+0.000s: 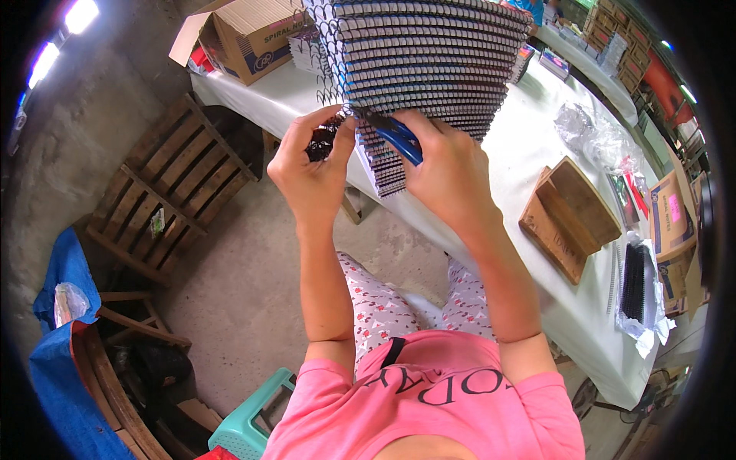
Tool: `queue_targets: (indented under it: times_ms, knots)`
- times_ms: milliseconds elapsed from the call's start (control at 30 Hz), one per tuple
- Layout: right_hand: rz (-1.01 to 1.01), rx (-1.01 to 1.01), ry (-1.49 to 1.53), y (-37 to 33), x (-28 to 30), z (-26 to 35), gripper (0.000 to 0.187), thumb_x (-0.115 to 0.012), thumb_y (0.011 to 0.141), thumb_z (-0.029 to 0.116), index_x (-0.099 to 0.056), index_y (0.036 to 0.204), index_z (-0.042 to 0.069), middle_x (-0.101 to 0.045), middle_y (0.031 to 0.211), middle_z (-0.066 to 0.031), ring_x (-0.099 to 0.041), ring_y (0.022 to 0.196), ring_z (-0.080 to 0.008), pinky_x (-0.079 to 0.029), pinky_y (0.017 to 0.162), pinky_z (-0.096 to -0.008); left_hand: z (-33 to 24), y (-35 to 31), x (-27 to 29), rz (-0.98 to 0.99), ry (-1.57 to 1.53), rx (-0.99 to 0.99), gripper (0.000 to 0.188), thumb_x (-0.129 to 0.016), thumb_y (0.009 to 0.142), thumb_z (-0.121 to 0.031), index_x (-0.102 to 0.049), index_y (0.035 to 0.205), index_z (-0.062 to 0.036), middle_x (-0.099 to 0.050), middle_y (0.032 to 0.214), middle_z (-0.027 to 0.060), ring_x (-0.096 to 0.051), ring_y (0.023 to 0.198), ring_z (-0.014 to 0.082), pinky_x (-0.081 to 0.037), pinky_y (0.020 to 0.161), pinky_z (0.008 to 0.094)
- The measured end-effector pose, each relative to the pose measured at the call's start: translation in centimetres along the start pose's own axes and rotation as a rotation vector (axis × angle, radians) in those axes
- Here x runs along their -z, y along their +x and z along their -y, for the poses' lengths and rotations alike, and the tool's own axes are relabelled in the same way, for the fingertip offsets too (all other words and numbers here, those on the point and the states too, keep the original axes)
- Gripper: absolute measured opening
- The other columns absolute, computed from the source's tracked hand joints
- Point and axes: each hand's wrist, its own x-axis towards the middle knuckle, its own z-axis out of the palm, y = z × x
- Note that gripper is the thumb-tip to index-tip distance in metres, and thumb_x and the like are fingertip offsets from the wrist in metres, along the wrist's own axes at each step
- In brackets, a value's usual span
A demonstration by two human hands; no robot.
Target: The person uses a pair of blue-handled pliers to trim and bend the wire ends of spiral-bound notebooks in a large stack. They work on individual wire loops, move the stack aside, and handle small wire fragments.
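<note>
A tall stack of spiral notebooks (429, 57) stands at the table's edge, its rows of black coil bindings facing me. My right hand (452, 165) is wrapped round blue-handled pliers (400, 139), whose dark jaws reach the coil ends along the stack's left side. Just left of the jaws, my left hand (310, 165) pinches at a coil end with thumb and forefinger. Black coil scraps (320, 144) are bunched inside its curled fingers. Whether the jaws are closed on a coil is too small to tell.
The white-covered table (514, 184) also bears an open cardboard box (257, 46), a wooden L-shaped block (571, 218), crumpled clear plastic (594, 130) and black coils (634, 280) on white paper. A slatted wooden piece (165, 195) and a teal stool (249, 422) stand to the left.
</note>
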Motion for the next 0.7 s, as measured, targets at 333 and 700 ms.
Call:
queue_targets:
  times_ms: [333,700]
  knots:
    - [-0.105,0.111,0.127,-4.0,1.8,-4.8,0.045,-0.073,0.071,0.026,-0.056,0.111,0.013,-0.058,0.098,-0.0039,-0.054,0.091,-0.0255,-0.036,0.082,-0.0394,-6.2,-1.2,3.3,-0.056,-0.311,0.039,0.019,-0.074,0.07,0.001,-0.065,0.087,-0.0005,-0.064,0.083,0.0092,-0.059,0.064,0.012,-0.048,0.059,0.0196]
    - [-0.194,-0.097,-0.051,-28.9,8.7,-17.6,0.047,-0.072,0.066,0.015,-0.057,0.11,0.011,-0.054,0.095,-0.0063,-0.052,0.088,-0.0239,-0.037,0.077,-0.0401,-10.1,-9.3,-14.6,0.727,-0.763,0.464,0.023,-0.073,0.072,0.004,-0.064,0.092,0.0005,-0.064,0.081,0.0056,-0.06,0.064,0.0086,-0.047,0.056,0.019]
